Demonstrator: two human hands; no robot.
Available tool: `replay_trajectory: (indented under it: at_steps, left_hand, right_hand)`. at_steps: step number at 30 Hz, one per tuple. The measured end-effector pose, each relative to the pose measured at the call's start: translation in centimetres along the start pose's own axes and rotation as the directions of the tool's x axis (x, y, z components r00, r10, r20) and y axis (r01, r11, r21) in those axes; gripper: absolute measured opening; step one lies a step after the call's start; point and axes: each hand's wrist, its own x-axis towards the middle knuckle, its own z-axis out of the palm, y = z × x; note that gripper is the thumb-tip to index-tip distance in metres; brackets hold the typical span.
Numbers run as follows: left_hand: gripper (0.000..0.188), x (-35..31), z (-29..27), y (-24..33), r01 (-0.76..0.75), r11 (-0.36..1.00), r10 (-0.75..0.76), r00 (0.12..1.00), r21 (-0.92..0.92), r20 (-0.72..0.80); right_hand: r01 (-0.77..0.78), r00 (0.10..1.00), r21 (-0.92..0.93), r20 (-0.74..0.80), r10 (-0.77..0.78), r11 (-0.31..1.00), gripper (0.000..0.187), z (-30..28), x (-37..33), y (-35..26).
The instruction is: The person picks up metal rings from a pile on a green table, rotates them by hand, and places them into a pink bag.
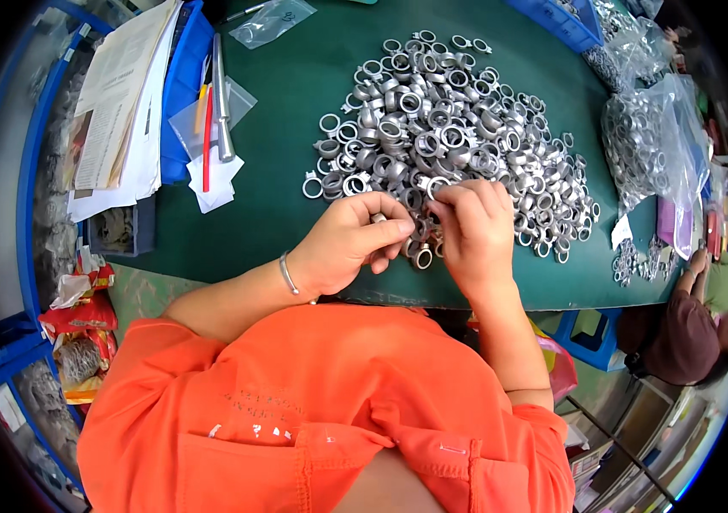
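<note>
- orange-red shirt (330,368) of the person fills the bottom of the view, with both bare forearms reaching forward over the green surface (253,205).
- left hand (345,244), with a silver bangle (288,274) at the wrist, is at the near edge of the pile; its thumb and forefinger tips are close together. a bit of silver metal shows among the curled fingers, though i cannot tell whether it is held or worn.
- right hand (477,231) is just beside it, fingers bent down toward the rings; the tips are partly hidden, so i cannot tell whether they are clamped on one.
- metal rings (445,132), silver-grey and many with a small lug, lie in a big loose heap in front of both hands, spreading farther to the right.
- at the left, a blue tray (178,162) carries papers (116,111); beside it lie a red pen (207,145) and a metal rod (221,94).
- at the right, a clear bag (637,145) full of similar rings stands near a blue bin (565,26); another person (680,342) in a dark top is beyond.
</note>
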Motion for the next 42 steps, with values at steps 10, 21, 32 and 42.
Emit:
replay_trajectory:
  at_steps: [10,21,32,42]
  left_hand:
    - [0.009,0.0,1.3,0.6,-0.121,0.946,0.125,0.992,0.300,0.005]
    - [0.009,0.0,1.2,-0.3,-0.488,0.641,0.496,0.852,0.592,0.165]
    - [0.020,0.4,0.4,-0.3,0.221,0.934,-0.177,0.969,-0.281,0.172]
    - [0.007,0.1,0.9,-0.2,0.072,0.996,-0.072,0.997,-0.058,0.012]
  right_hand:
    - [-0.473,0.871,0.709,0.283,0.402,0.524,0.008,-0.8,-3.1,-2.3]
    - [-0.378,0.834,0.922,0.299,0.464,0.084,0.021,-0.5,-2.8,-2.1]
    - [0.102,0.995,0.569,-0.061,-0.081,0.816,0.032,-1.1,-2.3,-1.9]
    - [-0.046,0.996,-0.001,-0.074,0.046,0.999,0.014,-0.4,-1.4,1.6]
